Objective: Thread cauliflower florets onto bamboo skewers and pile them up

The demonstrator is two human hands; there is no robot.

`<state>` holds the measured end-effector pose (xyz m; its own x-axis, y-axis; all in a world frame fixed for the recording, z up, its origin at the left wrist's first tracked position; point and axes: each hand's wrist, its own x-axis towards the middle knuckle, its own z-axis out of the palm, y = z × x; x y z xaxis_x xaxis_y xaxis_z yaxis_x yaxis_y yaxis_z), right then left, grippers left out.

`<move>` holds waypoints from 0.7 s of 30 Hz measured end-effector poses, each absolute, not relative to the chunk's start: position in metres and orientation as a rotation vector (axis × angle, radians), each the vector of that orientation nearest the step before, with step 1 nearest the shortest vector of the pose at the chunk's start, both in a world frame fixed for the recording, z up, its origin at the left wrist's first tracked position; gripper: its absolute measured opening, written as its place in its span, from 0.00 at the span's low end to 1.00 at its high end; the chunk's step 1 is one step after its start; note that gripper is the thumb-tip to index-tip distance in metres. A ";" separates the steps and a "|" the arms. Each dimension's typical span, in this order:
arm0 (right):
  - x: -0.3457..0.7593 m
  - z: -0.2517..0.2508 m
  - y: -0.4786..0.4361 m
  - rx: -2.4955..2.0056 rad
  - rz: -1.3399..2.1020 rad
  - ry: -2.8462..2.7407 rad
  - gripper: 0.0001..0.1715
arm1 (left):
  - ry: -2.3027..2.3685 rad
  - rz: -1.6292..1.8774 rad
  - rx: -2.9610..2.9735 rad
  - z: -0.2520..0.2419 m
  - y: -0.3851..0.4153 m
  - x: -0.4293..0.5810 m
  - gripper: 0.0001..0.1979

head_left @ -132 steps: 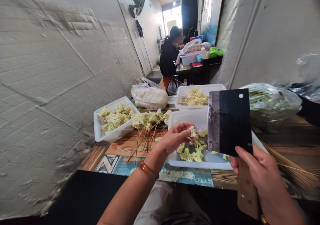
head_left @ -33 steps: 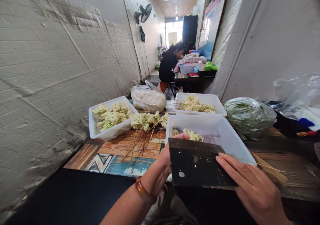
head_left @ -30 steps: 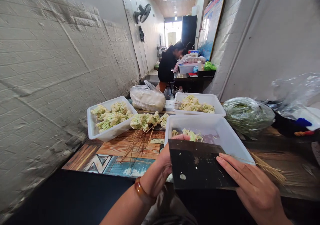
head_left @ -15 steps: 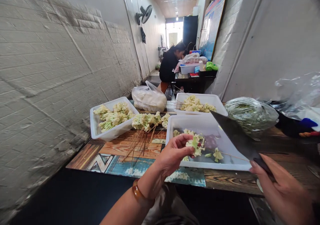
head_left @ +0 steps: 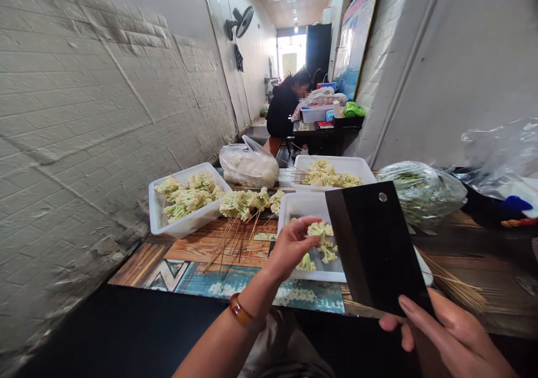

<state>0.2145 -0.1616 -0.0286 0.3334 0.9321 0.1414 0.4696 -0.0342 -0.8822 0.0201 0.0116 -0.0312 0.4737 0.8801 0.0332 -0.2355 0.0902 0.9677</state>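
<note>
My left hand [head_left: 293,248] pinches a pale cauliflower floret [head_left: 321,230] over the near white tray [head_left: 317,276]. Beneath it, more cut florets [head_left: 306,263] lie in the tray. A broad dark cleaver [head_left: 374,246] is in my right hand [head_left: 456,330], fingers closed at its handle end. The blade stands up with its flat side facing me and covers the tray's right part. Beside the tray's left side, cauliflower pieces on skewers [head_left: 241,204] rest on the table, their thin sticks pointing towards me.
White trays of cauliflower stand at left [head_left: 185,229] and behind [head_left: 370,170]. A tied plastic bag [head_left: 250,165] holds pale contents; another bag [head_left: 420,193] holds something green. Loose skewers [head_left: 458,282] lie at right. Farther back, a person [head_left: 281,109] sits at another table.
The cleaver has turned from a slanted, edge-on view to broad side facing me and moved left. It now hides the tray's right part. My left hand stays over the tray with fingers slightly shifted.
</note>
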 end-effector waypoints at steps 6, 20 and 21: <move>0.217 -0.038 -0.159 -1.763 0.837 -1.256 0.28 | 0.677 0.951 1.217 -0.037 0.016 0.020 0.21; 0.218 -0.045 -0.161 -1.756 0.743 -1.503 0.29 | 0.740 1.004 1.156 -0.044 0.018 0.018 0.21; 0.219 -0.045 -0.162 -1.758 0.739 -1.511 0.29 | 0.743 1.005 1.156 -0.044 0.018 0.018 0.21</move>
